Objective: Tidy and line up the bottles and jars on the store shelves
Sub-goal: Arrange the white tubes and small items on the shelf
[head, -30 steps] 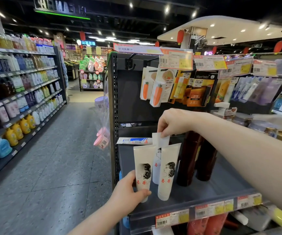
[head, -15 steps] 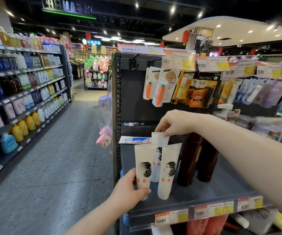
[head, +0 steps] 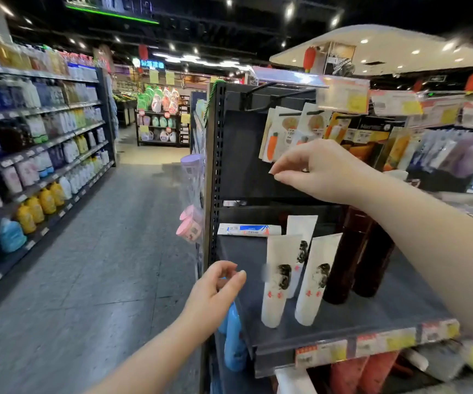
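Three white tubes with a dark portrait print stand cap-down on the dark shelf (head: 372, 317): a front-left tube (head: 276, 282), a front-right tube (head: 313, 280) and a rear tube (head: 300, 240). Two dark brown bottles (head: 354, 257) stand right of them. A small white and blue tube (head: 248, 230) lies flat at the shelf's back. My left hand (head: 215, 294) hovers left of the front-left tube, fingers loosely curled, holding nothing. My right hand (head: 317, 169) is raised above the tubes, fingertips close together, empty.
Hanging packets (head: 286, 132) and price tags (head: 343, 95) fill the pegs above the shelf. Pink jars (head: 191, 223) hang at the shelf's left end. A blue bottle (head: 234, 342) stands below. An aisle of bottles (head: 44, 194) runs along the left, with open floor between.
My left hand let go of the front-left tube and drew back left. My right hand released the rear tube's top and rose above it.
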### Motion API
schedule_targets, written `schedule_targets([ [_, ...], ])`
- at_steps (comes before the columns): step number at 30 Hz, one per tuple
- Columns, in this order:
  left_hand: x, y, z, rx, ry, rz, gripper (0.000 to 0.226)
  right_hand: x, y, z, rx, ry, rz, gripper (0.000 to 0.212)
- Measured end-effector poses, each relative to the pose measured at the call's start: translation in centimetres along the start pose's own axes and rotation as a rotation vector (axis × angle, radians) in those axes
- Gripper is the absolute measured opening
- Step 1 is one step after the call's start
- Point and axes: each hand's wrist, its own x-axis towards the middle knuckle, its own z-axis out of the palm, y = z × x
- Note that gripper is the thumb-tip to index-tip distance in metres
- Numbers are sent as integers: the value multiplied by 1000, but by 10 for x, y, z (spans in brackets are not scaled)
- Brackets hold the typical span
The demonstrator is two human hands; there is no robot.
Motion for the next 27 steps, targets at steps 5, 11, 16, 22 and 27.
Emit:
schedule_targets([
  [5,14,-13,-73,-19,-7,52,12,25,-81,42,68,53,-10,15],
  [11,41,-38,-156,119,-77,82,16,47,-130,131,75,-32,131,16],
  [16,67,-54,-170,205,-147,100,25,41,-119,178,45,-120,386,19],
  [22,99,-64,-152,164,-257,100,26,45,-70,211,54,-67,683,17],
  [27,136,-66,-146,196,-325,143,24,66,-14,240,-9,-10,884,34],
])
